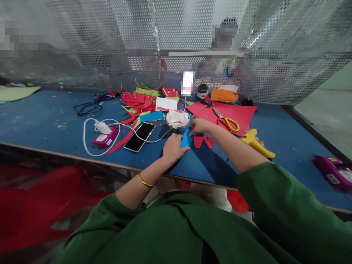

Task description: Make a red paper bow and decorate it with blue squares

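Observation:
A small piece of folded blue paper (186,139) lies on the table between my two hands. My left hand (173,147) grips its left side, thumb along the lower edge. My right hand (198,126) has its fingertips closed at the paper's upper right edge. Just right of the blue piece, under my right wrist, rests a folded red paper piece (203,142) with a notched lower edge. Behind my hands sits a white bowl-like holder (178,119) with small red bits in it.
Scissors (227,119) and keys (206,103) lie on red paper (249,113). A yellow glue gun (257,143) is near my right forearm. Left are a phone (139,137), a white cable (85,135), a purple extension box (106,138) and red scraps (139,102). Perforated sheeting (110,47) stands behind.

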`<state>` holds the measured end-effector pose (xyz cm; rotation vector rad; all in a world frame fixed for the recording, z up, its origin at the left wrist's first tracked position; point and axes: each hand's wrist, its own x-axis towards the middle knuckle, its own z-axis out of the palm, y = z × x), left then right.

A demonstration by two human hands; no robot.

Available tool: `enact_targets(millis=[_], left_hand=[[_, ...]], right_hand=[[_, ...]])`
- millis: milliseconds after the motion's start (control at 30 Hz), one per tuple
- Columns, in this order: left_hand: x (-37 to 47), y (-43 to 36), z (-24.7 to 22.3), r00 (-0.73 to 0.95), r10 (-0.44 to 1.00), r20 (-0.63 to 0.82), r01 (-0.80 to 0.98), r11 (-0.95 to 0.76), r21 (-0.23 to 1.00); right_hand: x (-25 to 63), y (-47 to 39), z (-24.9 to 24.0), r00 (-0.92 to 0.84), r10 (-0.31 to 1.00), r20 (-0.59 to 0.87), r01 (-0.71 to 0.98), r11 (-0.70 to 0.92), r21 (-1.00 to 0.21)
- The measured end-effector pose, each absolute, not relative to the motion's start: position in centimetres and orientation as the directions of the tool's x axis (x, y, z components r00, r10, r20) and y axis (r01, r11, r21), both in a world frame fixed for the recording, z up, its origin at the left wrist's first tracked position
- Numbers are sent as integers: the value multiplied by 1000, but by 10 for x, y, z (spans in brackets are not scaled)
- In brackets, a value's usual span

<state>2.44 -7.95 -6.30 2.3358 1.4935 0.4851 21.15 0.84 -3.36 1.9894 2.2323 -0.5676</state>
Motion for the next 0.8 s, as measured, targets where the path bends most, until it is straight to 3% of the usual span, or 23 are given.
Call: enact_targets(millis=[200,333,467,633,733,800], left_hand=[[23,-74,-66,297,943,153,683,-321,656],[14,-72,-65,131,968,214,500,-251,829],[8,-73,-58,-69,977,202,228,-182,957],[15,-79,-41,-84,994,64,-112,-74,991],[20,-83,-32,-49,993,-107,-387,80,919],[25,-86,-28,-54,989,-141,-440,103,892]], right_hand=[[223,2,-41,-180,950,-254,885,44,-464],[235,-12,-34,-169,984,-48,702,86,-707],[236,-36,-22,-24,986,166,433,160,-887],[217,-70,-20,141,978,156,91,144,-985],[204,-89,-28,204,976,79,-60,93,-994],[195,-99,-33,225,974,31,-134,62,-989]])
